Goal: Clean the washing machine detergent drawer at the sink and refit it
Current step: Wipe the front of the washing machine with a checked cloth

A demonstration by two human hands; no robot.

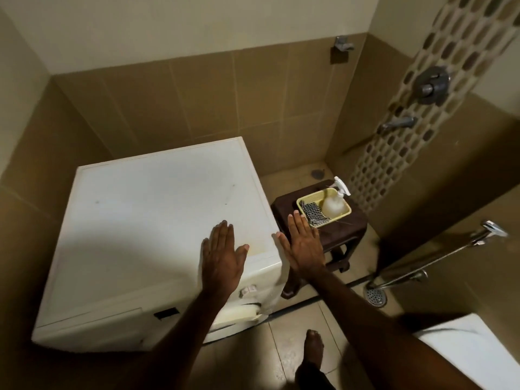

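Note:
A white washing machine (146, 215) stands in the tiled corner, seen from above. Its detergent drawer (92, 323) sits closed at the front left of the top panel, beside a dark display (166, 313). My left hand (222, 257) is stretched out flat above the machine's right front corner, fingers straight, holding nothing. My right hand (302, 243) is held flat just past the machine's right edge, above a dark stool, also holding nothing. A white sink rim (472, 350) shows at the lower right.
A dark brown stool (334, 229) beside the machine bears a yellow basket (304, 211) with a spray bottle (334, 204) and a checked cloth (312, 213). Taps (398, 125) on the right wall, a hand-shower hose (439, 257), a floor drain (375, 296), my foot (313, 347).

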